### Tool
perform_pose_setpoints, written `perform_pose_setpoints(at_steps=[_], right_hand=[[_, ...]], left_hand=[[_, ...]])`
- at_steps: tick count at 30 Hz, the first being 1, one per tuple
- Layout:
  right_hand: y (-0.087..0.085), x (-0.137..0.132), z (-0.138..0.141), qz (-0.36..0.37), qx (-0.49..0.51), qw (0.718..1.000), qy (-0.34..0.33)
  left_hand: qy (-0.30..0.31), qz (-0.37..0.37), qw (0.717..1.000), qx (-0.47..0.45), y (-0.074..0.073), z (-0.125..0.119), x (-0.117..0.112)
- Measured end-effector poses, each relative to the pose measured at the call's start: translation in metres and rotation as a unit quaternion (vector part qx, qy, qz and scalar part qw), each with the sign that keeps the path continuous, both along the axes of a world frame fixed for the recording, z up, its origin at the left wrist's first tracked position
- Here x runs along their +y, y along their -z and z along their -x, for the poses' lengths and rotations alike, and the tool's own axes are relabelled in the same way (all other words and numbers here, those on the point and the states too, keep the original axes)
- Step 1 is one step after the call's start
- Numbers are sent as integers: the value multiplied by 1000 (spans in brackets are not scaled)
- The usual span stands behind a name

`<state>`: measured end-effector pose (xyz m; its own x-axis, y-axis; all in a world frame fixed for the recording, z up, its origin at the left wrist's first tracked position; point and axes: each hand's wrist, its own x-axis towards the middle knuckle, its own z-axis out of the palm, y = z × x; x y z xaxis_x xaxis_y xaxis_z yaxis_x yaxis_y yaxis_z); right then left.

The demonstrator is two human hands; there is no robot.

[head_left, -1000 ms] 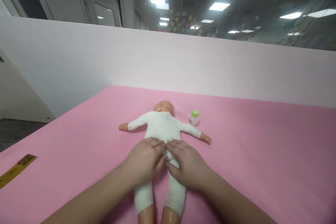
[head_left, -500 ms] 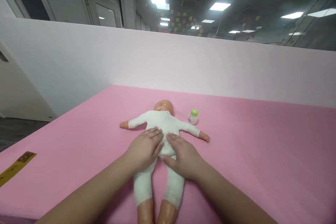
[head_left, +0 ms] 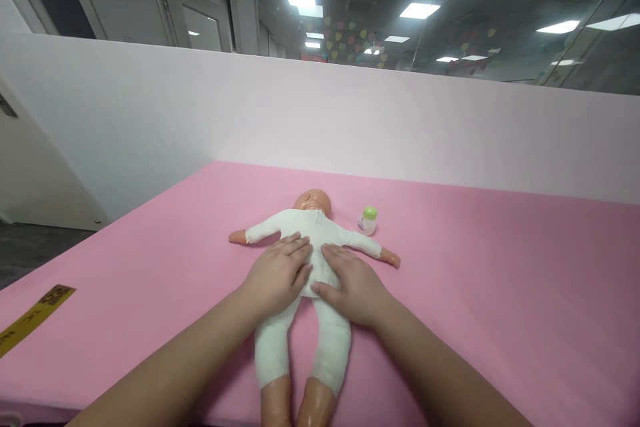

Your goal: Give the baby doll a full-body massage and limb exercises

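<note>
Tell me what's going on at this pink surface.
A person has both bare hands resting on a baby doll in a white suit. The doll lies flat on the pink surface, arms spread, head pointing away from the person. The left hand and right hand lie side by side, palms down on its belly, fingers open with no grip closed. A small green-capped bottle stands beside the doll's head.

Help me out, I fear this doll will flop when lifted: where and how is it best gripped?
Probably the trunk, from both flanks. The doll lies on its back on the pink mat, arms spread, so its sides are free. The left hand and right hand lie flat on its belly; the cloth limbs look soft and would likely sag.
</note>
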<state>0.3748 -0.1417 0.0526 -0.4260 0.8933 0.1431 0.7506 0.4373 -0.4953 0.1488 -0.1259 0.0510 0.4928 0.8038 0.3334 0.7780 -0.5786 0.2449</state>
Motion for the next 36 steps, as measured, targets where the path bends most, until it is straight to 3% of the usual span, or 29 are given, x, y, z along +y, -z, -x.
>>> perform_pose_setpoints(at_steps=[5, 15, 18, 23, 26, 30, 33, 36], right_hand=[[4, 5, -1, 33, -14, 999, -23], [6, 6, 1, 18, -12, 1000, -10], [3, 9, 2, 31, -7, 999, -14], [-22, 20, 0, 35, -8, 999, -27], [-30, 32, 1, 34, -21, 999, -20], [-9, 44, 6, -50, 24, 998, 2], [17, 49, 9, -132, 48, 989, 37], [32, 50, 9, -176, 53, 981, 54]], left_hand=[[9, 23, 999, 20, 9, -1, 4], [-5, 14, 999, 32, 16, -3, 6], [3, 32, 999, 32, 6, -2, 8], [-14, 75, 995, 69, -30, -8, 16], [-51, 78, 993, 68, -36, -15, 22], [-84, -14, 996, 16, -18, -19, 28], [-68, -46, 997, -1, -2, -17, 30], [-55, -70, 996, -8, 5, -17, 31]])
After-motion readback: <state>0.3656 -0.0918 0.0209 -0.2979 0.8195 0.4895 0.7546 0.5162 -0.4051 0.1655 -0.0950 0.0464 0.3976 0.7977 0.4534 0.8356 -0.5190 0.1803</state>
